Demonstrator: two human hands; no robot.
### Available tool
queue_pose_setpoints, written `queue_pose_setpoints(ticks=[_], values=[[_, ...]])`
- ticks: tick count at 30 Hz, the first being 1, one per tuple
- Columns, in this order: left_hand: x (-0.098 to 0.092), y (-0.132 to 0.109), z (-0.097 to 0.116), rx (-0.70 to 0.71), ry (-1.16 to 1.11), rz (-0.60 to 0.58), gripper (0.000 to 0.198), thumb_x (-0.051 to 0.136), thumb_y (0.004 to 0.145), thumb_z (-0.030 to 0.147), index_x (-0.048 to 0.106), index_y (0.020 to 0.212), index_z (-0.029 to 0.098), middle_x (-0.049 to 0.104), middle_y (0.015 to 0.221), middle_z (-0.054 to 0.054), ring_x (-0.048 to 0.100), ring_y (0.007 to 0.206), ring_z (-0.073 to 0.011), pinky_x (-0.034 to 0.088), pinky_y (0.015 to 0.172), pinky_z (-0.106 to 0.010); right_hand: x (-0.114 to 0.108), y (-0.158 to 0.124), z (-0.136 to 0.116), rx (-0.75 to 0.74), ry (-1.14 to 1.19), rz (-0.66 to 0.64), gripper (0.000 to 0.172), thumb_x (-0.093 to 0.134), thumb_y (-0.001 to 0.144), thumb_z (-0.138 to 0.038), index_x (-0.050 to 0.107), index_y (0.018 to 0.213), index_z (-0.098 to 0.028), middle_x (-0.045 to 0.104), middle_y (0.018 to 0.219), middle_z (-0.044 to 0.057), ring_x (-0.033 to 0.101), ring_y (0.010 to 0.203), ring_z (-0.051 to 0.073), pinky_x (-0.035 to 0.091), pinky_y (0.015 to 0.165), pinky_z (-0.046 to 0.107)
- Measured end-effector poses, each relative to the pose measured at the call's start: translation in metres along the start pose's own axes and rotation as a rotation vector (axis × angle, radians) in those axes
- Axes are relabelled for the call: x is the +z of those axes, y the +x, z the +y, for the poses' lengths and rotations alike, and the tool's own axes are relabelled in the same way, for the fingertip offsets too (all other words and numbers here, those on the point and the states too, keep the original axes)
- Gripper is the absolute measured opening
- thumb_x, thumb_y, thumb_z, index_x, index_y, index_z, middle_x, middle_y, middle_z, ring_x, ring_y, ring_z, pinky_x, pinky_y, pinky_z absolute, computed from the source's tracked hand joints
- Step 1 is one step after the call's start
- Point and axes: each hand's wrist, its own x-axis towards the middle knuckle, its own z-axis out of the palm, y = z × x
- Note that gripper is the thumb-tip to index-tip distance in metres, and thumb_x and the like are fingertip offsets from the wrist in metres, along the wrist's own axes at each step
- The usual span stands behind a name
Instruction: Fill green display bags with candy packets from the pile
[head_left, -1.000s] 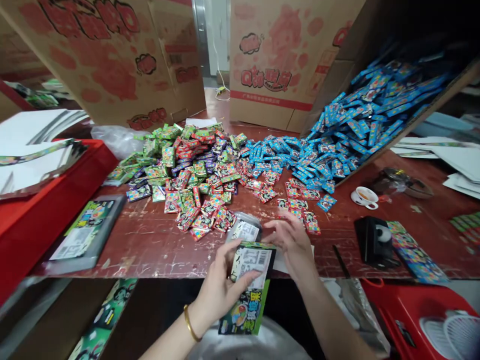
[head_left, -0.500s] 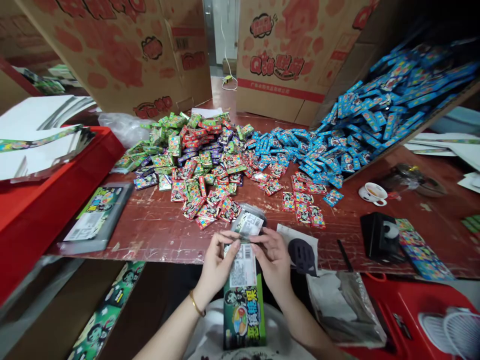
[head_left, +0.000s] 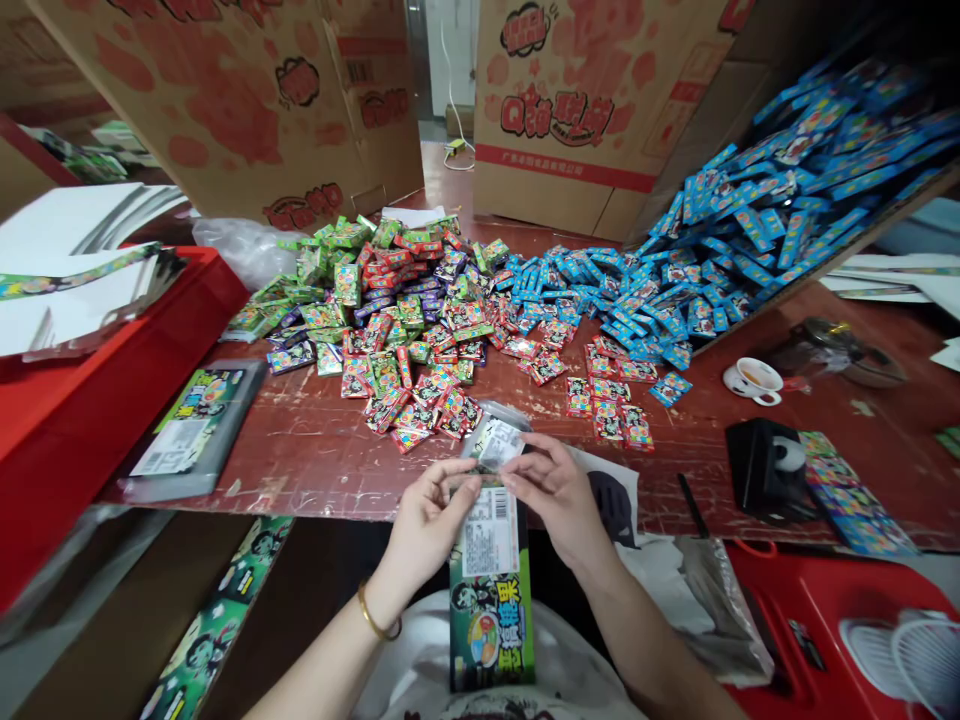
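Observation:
My left hand (head_left: 424, 520) and my right hand (head_left: 559, 495) both pinch the top edge of a green and black candy pouch (head_left: 491, 590), which hangs upright over my lap at the table's front edge. Its white barcode label faces me. Just beyond my fingers lies a clear packet with a white label (head_left: 496, 437). Further back a pile of small red, green and purple candy packs (head_left: 390, 320) covers the worn red table (head_left: 315, 460). Blue candy packs (head_left: 720, 230) spill out of a tipped carton at the right.
A grey tray with a printed pouch (head_left: 191, 430) sits at left beside a red crate (head_left: 67, 400) stacked with white sheets. Large cartons (head_left: 570, 110) stand behind. A small cup (head_left: 752, 381), a black tape dispenser (head_left: 769, 468) and a red bin (head_left: 840, 620) are at right.
My right hand came down onto the pouch's top edge beside my left. The pouch swung from tilted to upright, and both hands now pinch its top slightly higher.

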Motion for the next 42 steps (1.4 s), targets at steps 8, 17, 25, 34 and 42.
queue_pose_setpoints(ticks=[8,17,25,34,42], values=[[0.013,-0.009,-0.017,0.145,0.148,-0.028,0.018,0.056,0.085,0.036,0.058,0.092,0.019,0.066,0.092,-0.005,0.061,0.079,-0.0179,0.049,0.071,-0.029,-0.015,0.005,0.004,0.052,-0.014,-0.010,0.046,0.074,0.070,-0.028,0.047,0.107,-0.022,0.069,0.074,-0.001,0.066,0.075,0.018,0.048,0.075,0.033],[0.022,0.009,-0.018,0.060,0.106,-0.045,0.030,0.068,0.076,0.031,0.045,0.094,0.023,0.054,0.071,0.006,0.053,0.055,-0.0113,0.044,0.051,-0.022,-0.027,0.017,-0.003,-0.181,-0.318,-0.014,0.012,0.063,0.080,-0.032,0.060,0.086,-0.022,0.059,0.088,0.002,0.057,0.082,0.017,0.046,0.073,0.029],[0.026,0.021,-0.011,0.153,0.224,-0.016,0.035,0.070,0.072,0.032,0.050,0.099,0.022,0.054,0.072,0.004,0.053,0.056,-0.0129,0.045,0.053,-0.025,-0.020,0.040,-0.041,-0.081,-0.459,-0.239,0.015,0.063,0.075,-0.030,0.062,0.067,-0.018,0.055,0.076,0.000,0.053,0.070,0.014,0.041,0.062,0.025],[0.033,0.028,-0.003,0.294,0.304,0.014,0.041,0.074,0.070,0.027,0.048,0.101,0.021,0.055,0.097,-0.002,0.055,0.097,-0.0210,0.042,0.089,-0.035,-0.019,0.038,-0.021,0.080,-0.118,-0.094,0.015,0.071,0.064,-0.023,0.062,0.076,-0.019,0.060,0.073,-0.002,0.056,0.069,0.013,0.042,0.065,0.025],[0.045,0.044,0.005,0.321,0.245,-0.007,0.036,0.065,0.078,0.033,0.046,0.106,0.022,0.058,0.100,-0.003,0.059,0.095,-0.0212,0.049,0.080,-0.033,-0.022,0.037,-0.017,0.285,0.390,-0.073,0.020,0.066,0.067,-0.035,0.061,0.082,-0.022,0.068,0.073,-0.001,0.065,0.071,0.018,0.049,0.066,0.030]])
